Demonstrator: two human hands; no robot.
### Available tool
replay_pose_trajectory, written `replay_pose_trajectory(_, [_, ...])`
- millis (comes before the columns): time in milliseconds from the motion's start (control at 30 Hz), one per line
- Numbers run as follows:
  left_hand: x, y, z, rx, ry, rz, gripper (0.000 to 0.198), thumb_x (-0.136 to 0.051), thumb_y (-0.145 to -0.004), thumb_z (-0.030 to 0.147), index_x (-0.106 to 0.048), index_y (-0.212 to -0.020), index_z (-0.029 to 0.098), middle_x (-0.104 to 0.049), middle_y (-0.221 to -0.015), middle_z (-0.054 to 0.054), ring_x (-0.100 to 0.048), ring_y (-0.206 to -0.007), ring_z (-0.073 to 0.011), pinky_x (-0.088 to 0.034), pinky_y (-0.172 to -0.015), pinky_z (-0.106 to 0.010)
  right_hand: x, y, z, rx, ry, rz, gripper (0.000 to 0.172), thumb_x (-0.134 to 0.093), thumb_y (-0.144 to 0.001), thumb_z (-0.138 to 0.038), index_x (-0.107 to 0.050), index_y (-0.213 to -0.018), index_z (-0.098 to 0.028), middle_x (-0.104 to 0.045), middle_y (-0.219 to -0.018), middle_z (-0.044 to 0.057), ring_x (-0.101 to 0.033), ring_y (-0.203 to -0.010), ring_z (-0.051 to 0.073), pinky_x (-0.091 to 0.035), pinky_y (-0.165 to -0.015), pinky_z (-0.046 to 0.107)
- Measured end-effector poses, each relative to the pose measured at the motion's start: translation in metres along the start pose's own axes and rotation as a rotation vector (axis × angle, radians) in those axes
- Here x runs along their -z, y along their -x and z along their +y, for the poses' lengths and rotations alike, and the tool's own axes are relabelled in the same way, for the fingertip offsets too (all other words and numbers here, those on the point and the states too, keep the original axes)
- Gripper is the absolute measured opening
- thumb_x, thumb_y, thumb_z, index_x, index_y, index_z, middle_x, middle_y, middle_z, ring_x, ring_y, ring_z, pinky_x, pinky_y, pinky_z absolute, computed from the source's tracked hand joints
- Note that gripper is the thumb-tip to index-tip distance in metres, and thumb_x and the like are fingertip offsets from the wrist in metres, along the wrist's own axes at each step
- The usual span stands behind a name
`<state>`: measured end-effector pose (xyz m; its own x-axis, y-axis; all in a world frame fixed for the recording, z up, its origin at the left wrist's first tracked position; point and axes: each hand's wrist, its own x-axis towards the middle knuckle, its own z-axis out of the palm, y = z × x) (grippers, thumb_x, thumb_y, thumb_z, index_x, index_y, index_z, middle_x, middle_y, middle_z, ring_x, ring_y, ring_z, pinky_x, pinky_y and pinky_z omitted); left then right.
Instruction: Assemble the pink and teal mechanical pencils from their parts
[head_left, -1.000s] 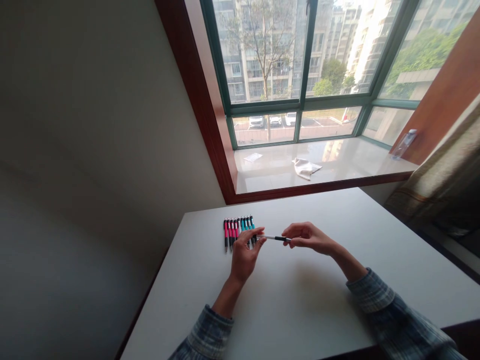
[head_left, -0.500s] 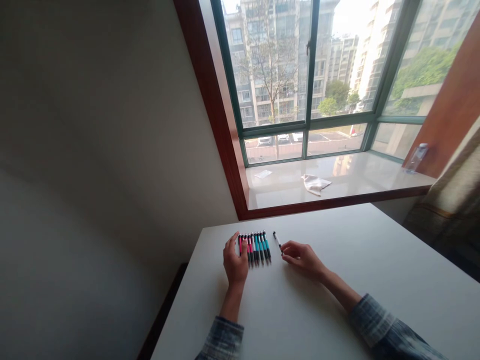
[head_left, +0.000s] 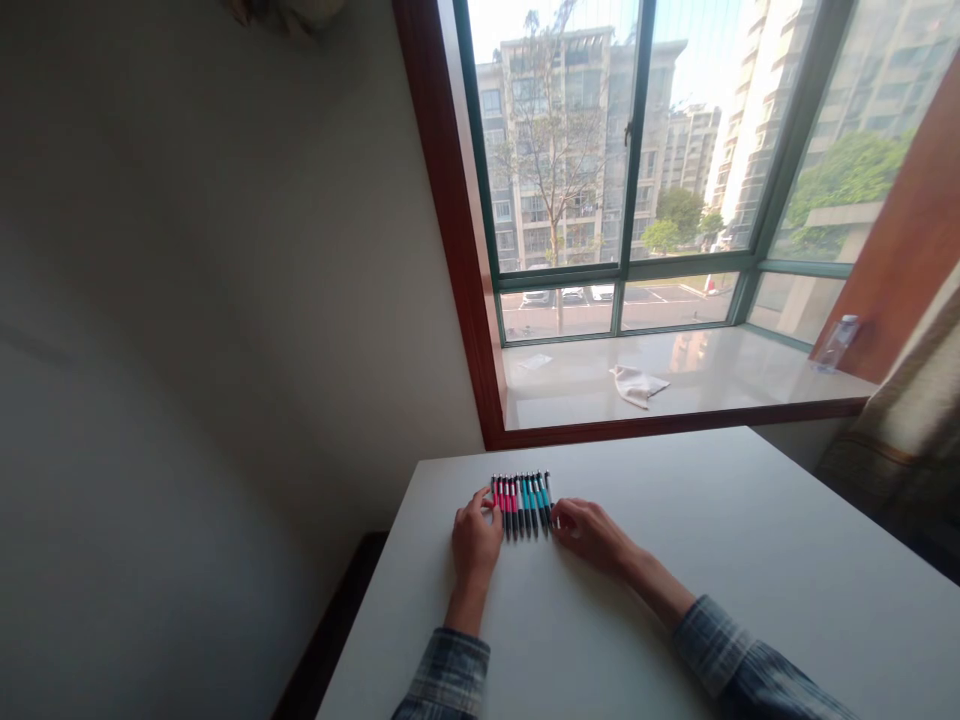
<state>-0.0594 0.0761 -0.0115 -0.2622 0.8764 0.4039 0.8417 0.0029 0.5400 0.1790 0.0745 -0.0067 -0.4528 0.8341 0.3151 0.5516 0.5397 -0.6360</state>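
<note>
Pressed against opposite ends of a tight row of pink and teal retractable pens, lying across the far part of the white tabletop: left hand, right hand, apart, neither lifting anything.

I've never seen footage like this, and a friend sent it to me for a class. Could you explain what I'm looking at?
There is no machine here: these are a person's own two bare hands, seen from a camera worn on their head, looking forward and down. The left hand and the right hand rest at either end of a tight row of retractable pens with pink and teal barrels, lying side by side on a white table. Neither hand lifts a pen. Beyond the table is a window sill with a crumpled white cloth and a clear plastic bottle on it.
</note>
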Motion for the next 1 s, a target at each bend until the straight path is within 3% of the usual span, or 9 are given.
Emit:
replay_pose_trajectory(133, [0.002,0.0,0.001,0.017,0.026,0.003,0.032,-0.06,-0.09,0.017,-0.067,-0.12,0.021,-0.078,-0.097,-0.007,-0.07,-0.092,-0.0255,-0.051,-0.082,-0.034,0.005,0.002,0.0,-0.021,-0.038,-0.022,0.021,-0.065,-0.084,-0.023,-0.068,-0.105,-0.021,-0.067,-0.096,0.003,-0.06,-0.077,0.017,-0.047,-0.076,0.028])
replay_pose_trajectory(267, [0.003,-0.001,0.003,0.055,0.106,0.016,0.032,-0.057,-0.091,0.016,-0.067,-0.121,0.02,-0.078,-0.099,-0.008,-0.073,-0.085,-0.0221,-0.052,-0.077,-0.031,0.001,-0.011,-0.011,-0.247,0.002,0.031,0.06,-0.066,-0.087,-0.051,-0.055,-0.136,-0.017,-0.067,-0.115,0.013,-0.064,-0.098,0.026,-0.049,-0.089,0.035])
replay_pose_trajectory(367, [0.003,-0.002,0.003,0.065,0.145,-0.002,0.035,-0.053,-0.092,0.013,-0.066,-0.122,0.021,-0.079,-0.1,-0.008,-0.075,-0.085,-0.0222,-0.052,-0.077,-0.031,-0.017,-0.034,-0.032,-0.455,0.121,0.089,0.087,-0.054,-0.09,-0.068,-0.042,-0.149,-0.007,-0.062,-0.127,0.024,-0.058,-0.118,0.037,-0.046,-0.097,0.043])
replay_pose_trajectory(467, [0.005,-0.003,0.001,0.1,0.18,-0.018,0.042,-0.05,-0.089,0.008,-0.065,-0.125,0.022,-0.08,-0.102,-0.008,-0.075,-0.089,-0.0238,-0.052,-0.077,-0.032,-0.041,-0.061,-0.055,-0.55,0.208,0.102,0.092,-0.051,-0.089,-0.07,-0.039,-0.151,-0.003,-0.058,-0.132,0.029,-0.052,-0.123,0.042,-0.043,-0.098,0.049])
replay_pose_trajectory(633, [0.01,-0.003,-0.006,0.191,0.258,0.001,0.049,-0.049,-0.085,0.004,-0.059,-0.127,0.027,-0.079,-0.101,-0.004,-0.074,-0.084,-0.0225,-0.05,-0.073,-0.031,-0.072,-0.093,-0.083,-0.632,0.293,0.083,0.107,-0.069,-0.077,-0.067,-0.036,-0.152,0.001,-0.051,-0.137,0.035,-0.047,-0.126,0.046,-0.038,-0.101,0.056])
replay_pose_trajectory(733, [0.013,-0.003,-0.007,0.233,0.273,0.055,0.049,-0.049,-0.083,0.004,-0.057,-0.127,0.026,-0.077,-0.103,-0.005,-0.073,-0.087,-0.0226,-0.049,-0.073,-0.031,-0.079,-0.102,-0.093,-0.64,0.293,0.056,0.104,-0.075,-0.075,-0.061,-0.037,-0.15,0.002,-0.05,-0.138,0.035,-0.045,-0.128,0.046,-0.037,-0.102,0.057])
replay_pose_trajectory(867, [0.017,-0.002,-0.004,0.201,0.239,0.185,0.044,-0.048,-0.083,0.005,-0.056,-0.124,0.02,-0.069,-0.115,-0.012,-0.067,-0.104,-0.027,-0.05,-0.085,-0.037,-0.083,-0.108,-0.103,-0.604,0.271,-0.01,0.08,-0.071,-0.084,-0.051,-0.046,-0.143,-0.004,-0.054,-0.135,0.031,-0.048,-0.127,0.043,-0.043,-0.099,0.054])
replay_pose_trajectory(1000, [0.023,-0.002,-0.004,0.151,0.215,0.358,0.04,-0.049,-0.084,0.009,-0.057,-0.122,0.02,-0.065,-0.121,-0.013,-0.062,-0.104,-0.0279,-0.048,-0.093,-0.043,-0.088,-0.11,-0.111,-0.541,0.283,-0.059,0.056,-0.06,-0.095,-0.048,-0.054,-0.135,-0.01,-0.056,-0.134,0.026,-0.053,-0.125,0.039,-0.048,-0.096,0.051])
